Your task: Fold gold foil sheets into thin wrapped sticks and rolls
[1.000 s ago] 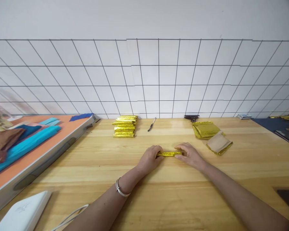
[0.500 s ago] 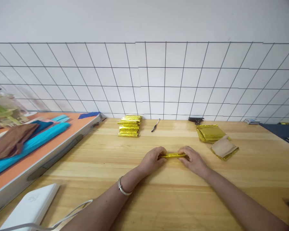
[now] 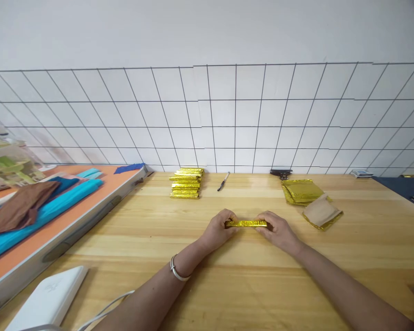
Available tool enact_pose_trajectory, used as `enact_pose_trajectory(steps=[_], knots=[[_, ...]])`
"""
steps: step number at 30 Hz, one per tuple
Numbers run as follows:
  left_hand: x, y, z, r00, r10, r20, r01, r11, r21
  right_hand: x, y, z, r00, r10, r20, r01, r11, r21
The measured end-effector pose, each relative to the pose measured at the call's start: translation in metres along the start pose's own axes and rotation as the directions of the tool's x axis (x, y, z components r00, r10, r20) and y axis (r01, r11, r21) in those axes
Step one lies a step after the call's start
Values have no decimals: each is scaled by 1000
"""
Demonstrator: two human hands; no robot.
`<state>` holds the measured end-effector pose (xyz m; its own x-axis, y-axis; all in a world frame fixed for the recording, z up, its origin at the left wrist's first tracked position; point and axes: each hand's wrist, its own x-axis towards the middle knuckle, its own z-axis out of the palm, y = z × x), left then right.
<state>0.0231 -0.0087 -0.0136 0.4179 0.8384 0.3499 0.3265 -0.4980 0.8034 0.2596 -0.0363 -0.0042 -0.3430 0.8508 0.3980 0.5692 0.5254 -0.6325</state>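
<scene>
Between my two hands, just over the wooden table, is a narrow folded strip of gold foil paper point(image 3: 247, 224). My left hand point(image 3: 221, 229) pinches its left end, and my right hand point(image 3: 276, 230) pinches the right end. Both sets of fingers are closed, with thumbs on the near side. Farther back, to the left, lies a stack of similar folded gold strips point(image 3: 185, 184). Toward the back right are several gold foil sheets with a tan backing point(image 3: 303, 191), and a looser one point(image 3: 321, 211) lies tan side up beside them.
A pen point(image 3: 223, 181) and a black clip-like object point(image 3: 281, 173) lie near the wall. On the left, an orange-topped board point(image 3: 100, 202) carries blue and brown crepe-like rolls point(image 3: 24, 202). A white power bank-like box point(image 3: 48, 299) with a cable point(image 3: 106, 307) sits at the front left.
The gold strip has turned slightly between my fingers, so its flat face shows more clearly. Both hands keep their grip at the ends. The camera view has shifted a little.
</scene>
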Motion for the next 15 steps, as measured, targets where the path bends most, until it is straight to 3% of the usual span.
enact_pose_trajectory(steps=[4,8,15], knots=[[1,-6,0,999,-47,-23,43,983,-179,0,1,1,999,40,-19,-39,998,50],[1,-6,0,996,-78,-41,66,969,-240,0,5,3,997,61,-41,-57,995,80],[1,-4,-2,984,-169,54,177,907,-382,0,4,8,997,78,-15,-77,996,36]])
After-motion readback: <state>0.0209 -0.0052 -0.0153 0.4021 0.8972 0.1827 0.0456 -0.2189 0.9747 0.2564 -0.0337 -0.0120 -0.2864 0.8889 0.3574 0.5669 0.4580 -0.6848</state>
